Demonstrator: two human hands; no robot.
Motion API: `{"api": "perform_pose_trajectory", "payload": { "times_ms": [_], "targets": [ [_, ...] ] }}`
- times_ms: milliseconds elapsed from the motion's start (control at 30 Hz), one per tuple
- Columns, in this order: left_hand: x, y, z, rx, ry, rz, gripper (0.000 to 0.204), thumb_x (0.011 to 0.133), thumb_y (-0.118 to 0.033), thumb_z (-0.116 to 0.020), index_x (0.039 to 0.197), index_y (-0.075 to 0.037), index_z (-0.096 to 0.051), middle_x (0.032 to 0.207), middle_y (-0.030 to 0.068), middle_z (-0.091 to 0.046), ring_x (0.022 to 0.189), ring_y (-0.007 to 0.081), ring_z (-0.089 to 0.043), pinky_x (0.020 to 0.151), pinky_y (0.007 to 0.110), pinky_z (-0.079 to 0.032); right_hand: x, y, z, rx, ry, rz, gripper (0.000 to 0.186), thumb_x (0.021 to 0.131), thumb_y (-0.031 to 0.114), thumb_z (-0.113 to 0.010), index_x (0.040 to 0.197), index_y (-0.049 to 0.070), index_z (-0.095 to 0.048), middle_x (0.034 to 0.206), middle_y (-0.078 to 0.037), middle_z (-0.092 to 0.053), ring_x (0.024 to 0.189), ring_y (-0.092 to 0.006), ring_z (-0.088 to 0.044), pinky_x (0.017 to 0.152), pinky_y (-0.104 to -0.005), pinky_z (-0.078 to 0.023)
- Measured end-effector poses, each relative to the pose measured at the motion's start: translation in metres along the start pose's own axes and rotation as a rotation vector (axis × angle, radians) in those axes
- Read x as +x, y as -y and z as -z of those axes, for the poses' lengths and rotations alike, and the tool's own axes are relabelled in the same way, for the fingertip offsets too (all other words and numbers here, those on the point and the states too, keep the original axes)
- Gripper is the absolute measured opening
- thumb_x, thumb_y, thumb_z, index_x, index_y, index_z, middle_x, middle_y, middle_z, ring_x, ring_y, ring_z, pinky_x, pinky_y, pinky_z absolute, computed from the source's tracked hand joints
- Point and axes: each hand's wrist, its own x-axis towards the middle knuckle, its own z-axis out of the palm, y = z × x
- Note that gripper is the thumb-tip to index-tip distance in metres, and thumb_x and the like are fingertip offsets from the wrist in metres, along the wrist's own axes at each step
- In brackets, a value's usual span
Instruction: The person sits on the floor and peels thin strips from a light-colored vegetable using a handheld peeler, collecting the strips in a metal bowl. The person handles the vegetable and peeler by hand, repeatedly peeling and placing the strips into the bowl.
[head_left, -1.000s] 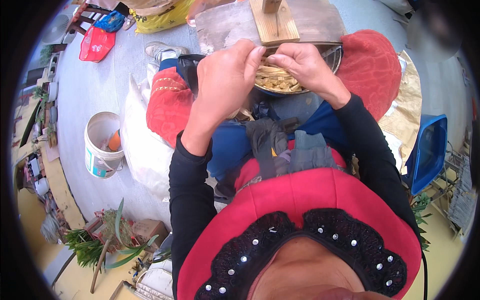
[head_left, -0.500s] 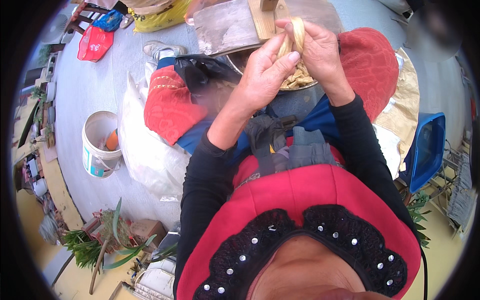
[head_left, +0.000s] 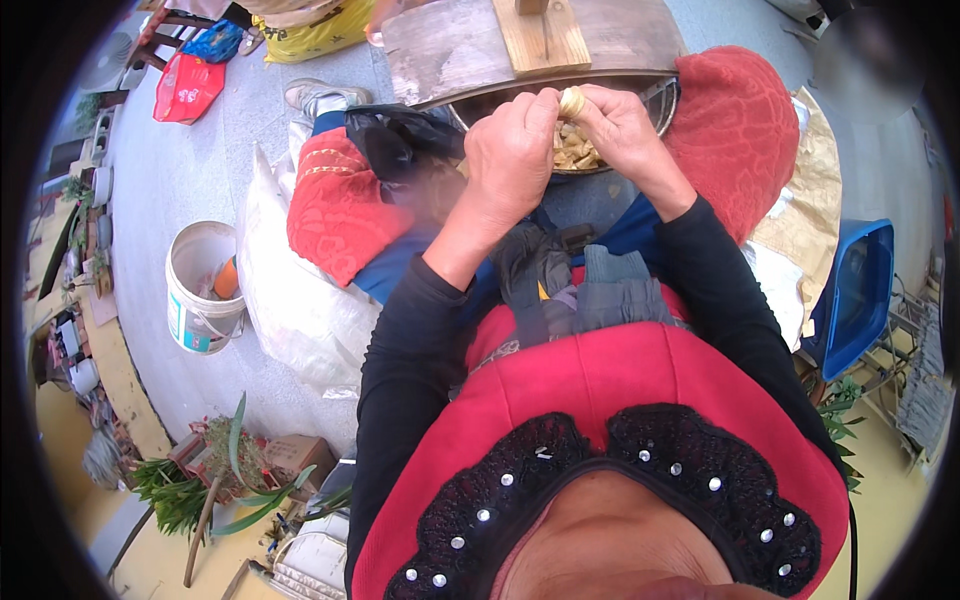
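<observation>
My two hands meet over a round metal basin (head_left: 668, 108) between my knees. A pale yellow, pliable strip (head_left: 572, 103) is bunched into a tight loop between them. My right hand (head_left: 628, 132) pinches it between thumb and fingers. My left hand (head_left: 510, 150) is closed against its other side, its fingertips mostly hidden behind the knuckles. Below lie several small, pale folded pieces (head_left: 575, 155) in the basin. A weathered wooden board (head_left: 440, 50) with a lighter wooden plank (head_left: 543, 48) fixed on it rests across the basin's far side.
Red cloths (head_left: 735, 150) cover both knees. A black plastic bag (head_left: 395, 145) lies by my left knee, with a white sack (head_left: 305, 320) below it. Farther left stands a white bucket (head_left: 200, 300). To the right are brown paper (head_left: 810, 200) and a blue tub (head_left: 855, 300).
The strip stood up as a long loop above my fingers; now it is drawn into a small, tight bunch. Both hands have lowered slightly, and my left hand has turned knuckles up.
</observation>
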Motion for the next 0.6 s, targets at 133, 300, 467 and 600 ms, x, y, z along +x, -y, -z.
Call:
{"api": "perform_pose_trajectory", "payload": {
  "times_ms": [133,300,467,600],
  "targets": [
    [-0.006,0.003,-0.007,-0.162,-0.074,-0.036,0.035,0.080,-0.002,-0.062,0.115,-0.006,-0.063,0.098,0.0107,-0.066,0.083,0.0299,-0.066,0.067,0.037,-0.054,-0.012,-0.006,-0.010,0.851,0.233,-0.365,0.026,0.099,0.029,-0.058,0.112,0.009,-0.066,0.107,-0.001,-0.066,0.098,-0.0147,-0.063,0.085,-0.0289,-0.051],
    [-0.010,0.005,-0.007,-0.559,0.093,0.158,0.038,0.085,-0.006,-0.062,0.122,-0.002,-0.059,0.111,0.0152,-0.064,0.095,0.0348,-0.064,0.081,0.036,-0.053,-0.015,-0.010,-0.007,1.016,0.238,-0.322,0.022,0.098,0.020,-0.058,0.115,0.008,-0.066,0.112,-0.003,-0.065,0.103,-0.0159,-0.062,0.091,-0.0319,-0.050],
    [0.006,-0.005,0.005,-0.596,0.134,0.213,0.035,0.087,-0.013,-0.062,0.120,-0.003,-0.060,0.113,0.0210,-0.062,0.101,0.0371,-0.062,0.086,0.037,-0.050,-0.006,-0.001,-0.006,0.190,-0.005,0.076,0.016,0.091,0.009,-0.059,0.101,0.002,-0.070,0.117,-0.007,-0.065,0.107,-0.0208,-0.060,0.091,-0.0335,-0.048],
    [0.009,-0.002,-0.010,-0.568,0.115,0.458,0.024,0.092,-0.017,-0.057,0.111,-0.003,-0.061,0.097,0.0232,-0.066,0.090,0.0398,-0.065,0.080,0.041,-0.052,-0.003,0.024,-0.008,-0.344,-0.216,0.427,0.013,0.084,0.005,-0.063,0.094,-0.001,-0.069,0.114,-0.012,-0.064,0.107,-0.0290,-0.060,0.092,-0.0336,-0.046]
  ]
}}
